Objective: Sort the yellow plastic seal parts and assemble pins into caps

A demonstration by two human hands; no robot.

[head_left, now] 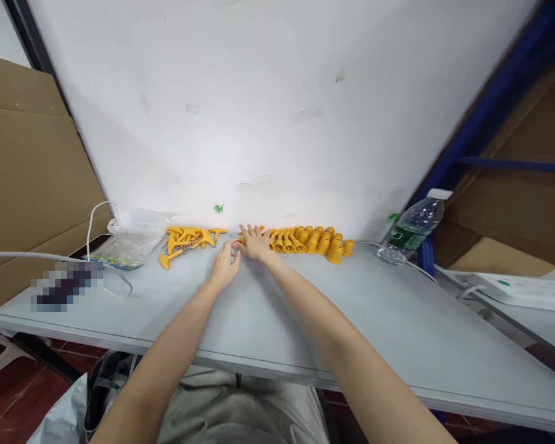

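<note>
Both my hands are at the left end of a cluster of yellow bell-shaped plastic cups (322, 246) against the white panel. My right hand (255, 242) lies over the end of the row with its fingers spread, hiding some pieces. Close beside it, my left hand (225, 265) has its fingertips next to a yellow piece (237, 243) between the two hands; its thumb stands apart from the fingers. Several cups lie tilted with their mouths facing me, while those farther right stand upside down. To the left is a pile of yellow T-shaped handles (189, 237) with metal bead chains.
A clear water bottle (414, 228) leans at the right, near a white power strip (522, 290). On the left are plastic bags (134, 240), a white cable (120, 277) and a blurred dark object (65, 288). The white panel (277, 123) rises behind the grey table (374, 308).
</note>
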